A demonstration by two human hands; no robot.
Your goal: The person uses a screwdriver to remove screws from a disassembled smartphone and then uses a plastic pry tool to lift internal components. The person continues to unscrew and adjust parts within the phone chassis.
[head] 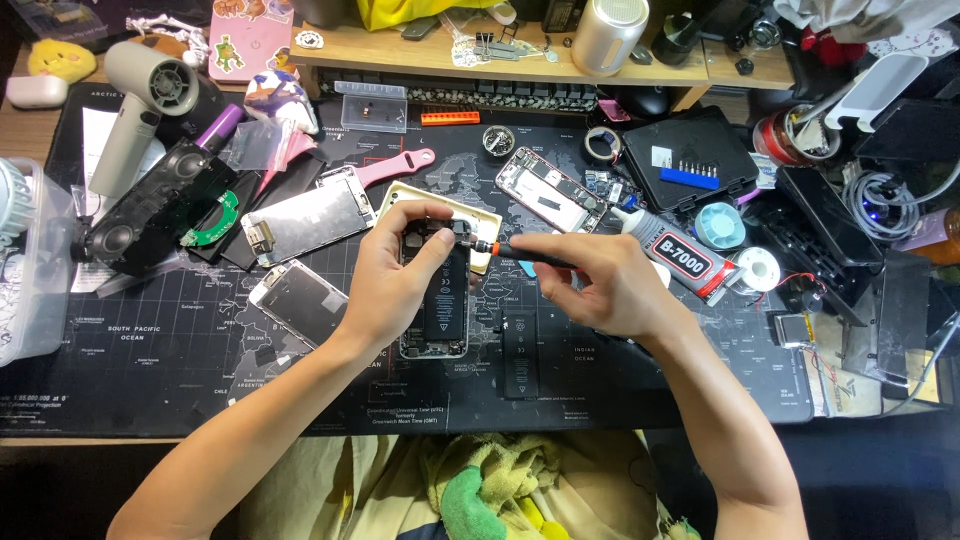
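While I look down from the head camera, I see my left hand (395, 275) closed around the opened phone (437, 300), fingers curled over its top edge and the thumb pressing on its upper part. This phone lies face open on the dark desk mat (150, 350), near the middle, and its black battery (446, 300) is visible inside the frame. My right hand (600, 285) pinches a thin black screwdriver (520, 250) between thumb and fingertips; the grip is narrow and tight. The tip of the tool, with an orange ring, touches the top right corner of the phone, just beside my left thumb.

A second loose battery (520, 355) lies on the mat just right of the phone. Under the top of the phone is a cream phone case (480, 210). To the left are two removed screen panels (305, 222), and behind them a black speaker (150, 205) and a grey hair dryer (140, 105). Another opened phone frame (550, 190) lies further back, and a tube of glue (680, 255) is just behind my right hand. The mat shows a world map print. A wooden shelf (400, 50) runs along the back, crowded with small items, and a white cup (608, 35) stands on it.
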